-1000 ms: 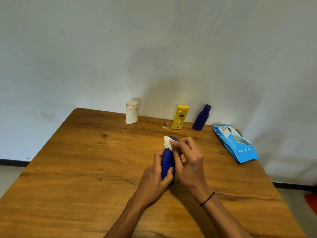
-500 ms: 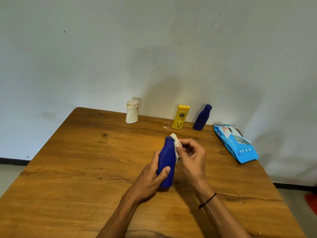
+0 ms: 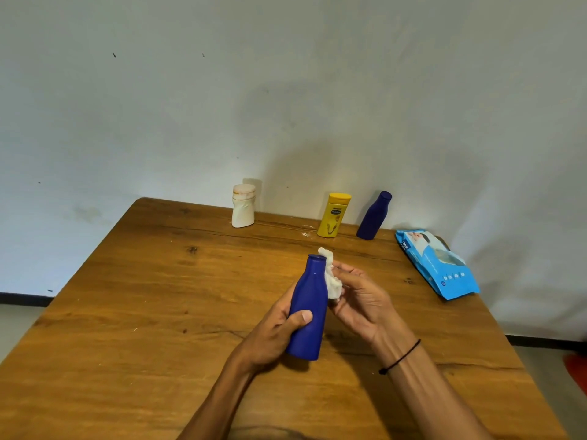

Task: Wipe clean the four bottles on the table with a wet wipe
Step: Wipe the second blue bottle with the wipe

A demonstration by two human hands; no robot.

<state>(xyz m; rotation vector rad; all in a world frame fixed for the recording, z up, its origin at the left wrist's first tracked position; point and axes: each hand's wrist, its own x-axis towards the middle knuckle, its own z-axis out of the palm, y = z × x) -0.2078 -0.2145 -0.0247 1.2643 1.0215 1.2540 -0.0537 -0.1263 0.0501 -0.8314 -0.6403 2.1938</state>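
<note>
My left hand (image 3: pixel 273 331) grips a dark blue bottle (image 3: pixel 309 308) around its lower body, tilted a little above the wooden table (image 3: pixel 152 312). My right hand (image 3: pixel 362 296) holds a crumpled white wet wipe (image 3: pixel 332 277) against the right side of the bottle's neck. At the far edge by the wall stand a white bottle (image 3: pixel 243 206), a yellow bottle (image 3: pixel 333 215) and a second dark blue bottle (image 3: pixel 374 215).
A light blue pack of wet wipes (image 3: pixel 436 265) lies near the table's right edge. A grey wall rises right behind the table. Floor shows past the left and right edges, with something red (image 3: pixel 576 369) at the far right.
The bottle has been raised and turned more upright. My right hand with the wipe has slid from the cap down to the right side of the neck.
</note>
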